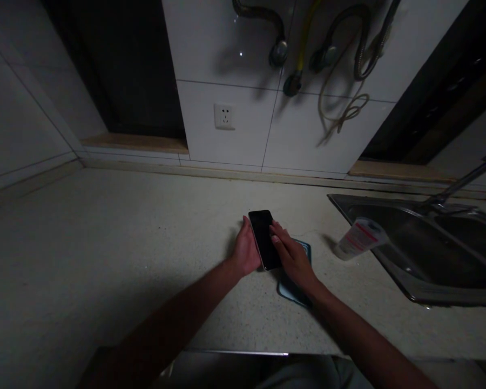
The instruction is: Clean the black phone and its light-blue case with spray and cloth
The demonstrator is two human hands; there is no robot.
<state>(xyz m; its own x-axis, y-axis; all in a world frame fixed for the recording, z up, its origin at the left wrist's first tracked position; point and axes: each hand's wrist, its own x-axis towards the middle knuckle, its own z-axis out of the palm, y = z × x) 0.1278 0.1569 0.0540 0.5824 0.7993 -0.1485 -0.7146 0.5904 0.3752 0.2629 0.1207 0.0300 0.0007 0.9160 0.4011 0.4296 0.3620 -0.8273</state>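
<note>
A black smartphone (263, 232) with a dark screen is held above the counter, tilted slightly. My left hand (246, 249) supports it from the left, its palm and fingers around the edge and underneath. From the right, my right hand (295, 256) reaches over the phone, fingers stretched out with their tips resting on the screen. Beneath my right hand and wrist, a second phone or a phone case, bluish with a dark rim (290, 290), lies on the counter, partly covered.
Right of my hands, a clear plastic cup with red print (358, 239) stands by the steel sink (405, 298) and its faucet (456, 186). The pale speckled counter (117, 237) meets a tiled wall with a socket (224, 116), hoses (364, 48) and a tied cord (348, 113).
</note>
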